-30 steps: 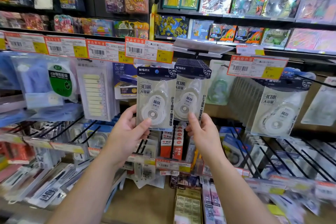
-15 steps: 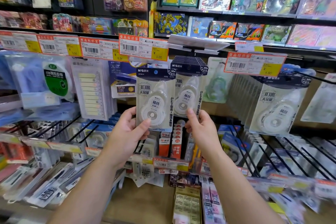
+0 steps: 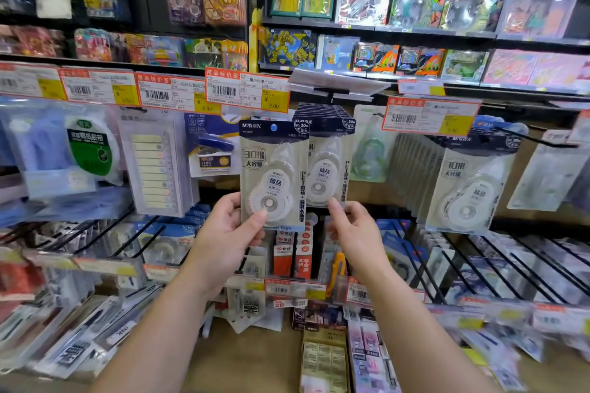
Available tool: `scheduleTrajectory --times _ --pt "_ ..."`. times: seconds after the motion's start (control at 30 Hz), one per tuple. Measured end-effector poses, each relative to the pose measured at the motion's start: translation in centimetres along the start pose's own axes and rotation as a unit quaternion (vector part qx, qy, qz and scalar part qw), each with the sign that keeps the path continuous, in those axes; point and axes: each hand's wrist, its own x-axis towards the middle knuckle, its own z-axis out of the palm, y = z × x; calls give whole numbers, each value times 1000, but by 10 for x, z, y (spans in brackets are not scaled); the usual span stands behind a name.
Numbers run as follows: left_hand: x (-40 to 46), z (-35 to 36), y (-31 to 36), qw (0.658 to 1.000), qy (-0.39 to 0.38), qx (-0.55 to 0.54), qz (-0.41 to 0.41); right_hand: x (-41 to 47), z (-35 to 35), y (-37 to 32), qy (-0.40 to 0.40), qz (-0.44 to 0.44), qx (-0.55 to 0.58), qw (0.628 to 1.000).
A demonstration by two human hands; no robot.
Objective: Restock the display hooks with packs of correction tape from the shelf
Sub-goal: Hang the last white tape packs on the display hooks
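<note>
Display wall: pegboard rack (image 3: 399, 191) of black hooks runs behind and to both sides of the two hands, hung with carded stationery. Shelves of boxed toys (image 3: 415, 9) sit well above the grip.

Price tags: row of orange-and-yellow tags (image 3: 247, 89) just above the held pack; one more tag (image 3: 431, 115) up and to the right of the right hand.

Hanging stack: correction tape packs (image 3: 329, 150) on a hook, just right of and behind the held pack. Dark blue header, pale card, white round dispenser under a clear blister. Several packs deep, top edges fanned.

Second stack: same kind of packs (image 3: 469, 182) well to the right of the right hand, tilted.

Held pack: correction tape pack (image 3: 274, 172), upright, in front of the hanging stack and overlapping its left edge. Dark header with white brand print and a blue dot showing at its top centre; pale card with vertical black characters down its right side; white toothed dispenser wheel low in the blister.

Left hand (image 3: 223, 239): holds the pack's lower left; thumb pressed on the blister front, fingers curled behind the card.

Right hand (image 3: 354, 233): below the hanging stack, index finger and thumb tips up at the front pack's bottom edge; whether it pinches the card, cannot tell.

Below the grip: red-carded small packs (image 3: 293, 252), yellow-handled cutter (image 3: 338, 268), tan shelf (image 3: 249, 360) with a box of small pads (image 3: 322, 357).
</note>
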Motion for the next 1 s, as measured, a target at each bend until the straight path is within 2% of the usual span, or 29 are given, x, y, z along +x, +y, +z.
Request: scheduleTrajectory --times 0.13,0.23,0.37,0.47,0.77,1.0 --pt "-1 5 4 1000 -20 -12 8 -6 -10 8 31 21 -20 999" --pt "-1 11 6 999 -30 -18 5 -19 -17 2 61 -6 -33 998" --pt "-1 21 7 999 -46 -27 2 -38 -16 -15 22 -71 -26 997" --pt "-2 28 7 998 -48 -29 -3 -45 -11 -21 -4 -86 -12 996" --pt "2 43 14 998 -57 -14 9 -45 -13 -19 47 -94 -1 994" --pt "3 51 15 998 -52 -5 19 -39 -17 -17 54 -92 5 994"
